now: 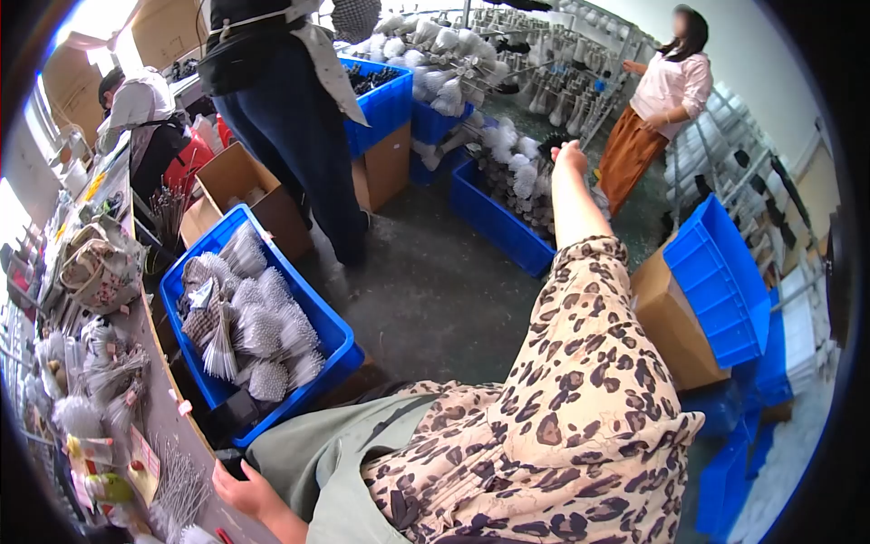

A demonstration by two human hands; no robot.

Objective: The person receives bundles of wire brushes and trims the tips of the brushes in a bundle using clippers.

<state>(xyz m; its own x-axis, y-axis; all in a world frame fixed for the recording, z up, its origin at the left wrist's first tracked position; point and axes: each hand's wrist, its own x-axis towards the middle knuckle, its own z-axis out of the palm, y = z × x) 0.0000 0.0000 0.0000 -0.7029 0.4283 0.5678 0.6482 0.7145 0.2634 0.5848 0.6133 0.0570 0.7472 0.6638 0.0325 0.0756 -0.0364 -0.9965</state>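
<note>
My left hand (245, 492) is low at the left, beside the bench edge, its fingers apart and near a small dark object. My right arm, in a leopard-print sleeve, stretches far forward. At its end, my right hand (569, 159) has its fingers drawn together beside a dark bristly bundle (550, 143); whether they grip it is too small to tell. Below that hand, a blue crate (497, 215) holds white and dark bundles. Nearer to me, another blue crate (340, 349) contains several pale, netted bundles.
A person in dark trousers (304, 127) stands ahead. Another person (666, 86) stands near racks at the right; a third (140, 109) is at the far left. Cartons, including one (675, 317) under a tilted blue crate (720, 281), flank the floor. The left bench (168, 399) bears bundles.
</note>
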